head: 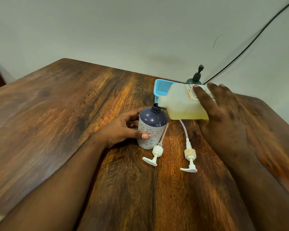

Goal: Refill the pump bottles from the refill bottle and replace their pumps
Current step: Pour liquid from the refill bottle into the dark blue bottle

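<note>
1. Standing on the brown wooden table is a round pump bottle with a dark blue top and a white dotted bottom. Its pump is off and its small neck is open. I cannot tell how much is inside it.
2. The left hand wraps around this bottle's side, with the thumb pressed on a little red and white sticker.
3. The right hand grips a see-through plastic refill bottle with a white paper label. The fingers lie over the label.
4. The refill bottle is tipped on its side in the air. Its open mouth sits right at the neck of the blue and white bottle.
5. Pale yellow liquid lies along the low side of the refill bottle. The rest of it looks empty.
6. Two white plastic pumps lie on the table near the person. One white pump with a straight tube is just beside the blue and white bottle. The other white pump with a bent tube lies to its right.
7. A light blue plastic basket with tiny holes sits behind the refill bottle.
8. A dark green pump bottle with its pump on stands at the back of the table.
</note>
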